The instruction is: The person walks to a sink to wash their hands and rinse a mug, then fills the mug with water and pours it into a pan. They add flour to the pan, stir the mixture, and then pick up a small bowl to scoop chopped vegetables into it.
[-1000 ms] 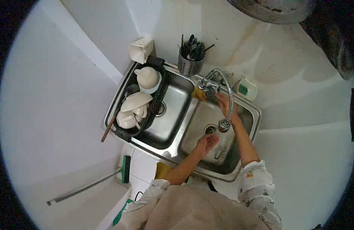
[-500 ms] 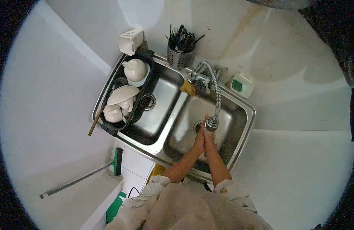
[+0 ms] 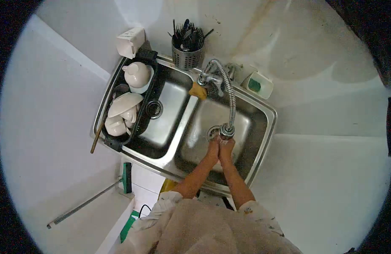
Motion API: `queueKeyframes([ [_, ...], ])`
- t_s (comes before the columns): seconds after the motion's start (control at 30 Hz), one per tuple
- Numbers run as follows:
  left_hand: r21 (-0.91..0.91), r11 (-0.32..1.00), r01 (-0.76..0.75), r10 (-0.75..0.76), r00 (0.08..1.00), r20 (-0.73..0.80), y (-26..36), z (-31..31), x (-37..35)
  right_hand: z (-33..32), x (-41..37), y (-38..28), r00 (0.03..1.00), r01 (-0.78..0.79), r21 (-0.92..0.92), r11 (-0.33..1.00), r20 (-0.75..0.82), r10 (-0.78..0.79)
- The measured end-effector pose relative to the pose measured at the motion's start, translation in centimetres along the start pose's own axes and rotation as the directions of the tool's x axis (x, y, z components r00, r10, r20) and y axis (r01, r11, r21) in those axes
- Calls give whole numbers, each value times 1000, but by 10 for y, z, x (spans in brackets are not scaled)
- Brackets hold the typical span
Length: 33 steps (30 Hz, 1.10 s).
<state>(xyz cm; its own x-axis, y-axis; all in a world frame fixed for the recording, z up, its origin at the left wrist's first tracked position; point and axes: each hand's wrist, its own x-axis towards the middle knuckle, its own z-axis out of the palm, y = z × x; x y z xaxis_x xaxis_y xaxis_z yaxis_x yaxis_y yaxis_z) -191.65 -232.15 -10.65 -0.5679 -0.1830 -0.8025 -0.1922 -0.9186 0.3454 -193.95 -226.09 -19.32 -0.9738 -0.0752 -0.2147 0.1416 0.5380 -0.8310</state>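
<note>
Head view: two basins, one tap hose [image 3: 232, 99] arching over the right basin [image 3: 245, 127], long axis toward the wearer, nozzle [image 3: 226, 131] downward. Left hand [image 3: 213, 149], right hand [image 3: 226, 149] together below it; fingers obscured, cannot tell open or closed. Steel holder [image 3: 186, 58]: cutlery [image 3: 188, 38]. Black rack [image 3: 145, 101]: white crockery [image 3: 125, 103]. White tub [image 3: 265, 86]: one green sponge [image 3: 254, 85].

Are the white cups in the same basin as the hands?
No, the cups sit in the black rack over the left basin, while left hand and right hand are in the right basin.
</note>
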Motion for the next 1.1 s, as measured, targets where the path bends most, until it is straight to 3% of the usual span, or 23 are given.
queueKeyframes([
  [0.07, 55, 998, -38, 37, 999, 30, 5, 2, -14, 17, 9, 19, 969, 146, 311, 939, -237, -72],
  [0.1, 106, 991, -86, 79, 994, 72, 6, 3, -15, 15, 9, 11, 969, 143, 310, 940, -238, -69],
  [0.13, 104, 991, -84, 77, 994, 74, 10, 1, -11, 7, 7, -9, 980, -72, 574, 816, -111, 165],
  [0.2, -42, 986, 164, -125, 871, 476, 16, -8, -2, -8, 2, -40, 838, -453, 846, 280, 298, 457],
  [0.23, -41, 985, 165, -126, 870, 476, 7, -17, 7, -8, -5, -39, 838, -453, 846, 281, 297, 458],
  [0.3, -211, 975, -70, 165, 864, 476, -24, -37, 40, -10, -20, -28, 925, -340, 930, 139, 304, 230],
  [0.33, -217, 974, -67, 166, 862, 479, -36, -40, 56, -15, -25, -39, 926, -339, 929, 146, 302, 229],
  [0.37, 331, 794, -510, 395, 847, 355, -47, -42, 72, -23, -33, -59, 889, -384, 897, 219, 295, 349],
  [0.4, 770, 219, -599, 612, 699, 370, -51, -44, 79, -31, -41, -78, 842, -434, 857, 279, 275, 463],
  [0.43, 769, 214, -602, 614, 695, 373, -40, -37, 60, -38, -48, -94, 845, -431, 859, 277, 276, 459],
  [0.5, 864, 236, -444, 615, 757, 222, -9, -18, 1, -51, -59, -114, 927, -363, 499, 787, 105, 361],
  [0.53, 864, 235, -446, 628, 748, 215, -9, -23, 2, -52, -57, -96, 930, -358, 499, 789, 117, 348],
  [0.63, 969, -216, -122, 529, 819, 221, 0, -44, 0, -52, -60, -43, 985, -152, 310, 939, 129, 117],
  [0.67, 959, -203, -199, 545, 790, 279, 14, -52, -7, -56, -67, -50, 994, 5, -19, 1000, 113, -3],
  [0.7, 940, -218, -261, 551, 763, 340, 28, -58, -20, -58, -73, -52, 983, 164, -345, 924, 131, -125],
  [0.73, 922, -230, -312, 557, 734, 388, 42, -64, -31, -58, -78, -54, 981, 175, -340, 924, 140, -134],
  [0.8, 882, -232, -410, 571, 677, 465, 69, -69, -55, -54, -84, -57, 753, 654, -366, 662, 396, -524],
  [0.83, 862, -238, -447, 577, 649, 495, 81, -69, -64, -52, -83, -60, 746, 662, -359, 658, 400, -532],
  [0.9, 846, -218, -486, 591, 625, 511, 98, -74, -73, -55, -88, -83, 583, 813, -405, 419, 556, -593],
  [0.93, 846, -218, -486, 597, 619, 510, 104, -79, -72, -53, -91, -115, 576, 817, -403, 413, 557, -598],
  [1.0, 747, 104, -657, 673, 599, 433, 111, -90, -64, -35, -88, -209, 766, 606, -691, 394, 641, -55],
  [1.03, 747, 101, -657, 678, 595, 432, 124, -92, -63, -22, -84, -245, 775, 586, -675, 448, 628, -68],
  [1.1, 519, 349, -780, 772, 554, 312, 170, -92, -70, 15, -67, -288, 752, 609, -524, 595, 620, -224],
])
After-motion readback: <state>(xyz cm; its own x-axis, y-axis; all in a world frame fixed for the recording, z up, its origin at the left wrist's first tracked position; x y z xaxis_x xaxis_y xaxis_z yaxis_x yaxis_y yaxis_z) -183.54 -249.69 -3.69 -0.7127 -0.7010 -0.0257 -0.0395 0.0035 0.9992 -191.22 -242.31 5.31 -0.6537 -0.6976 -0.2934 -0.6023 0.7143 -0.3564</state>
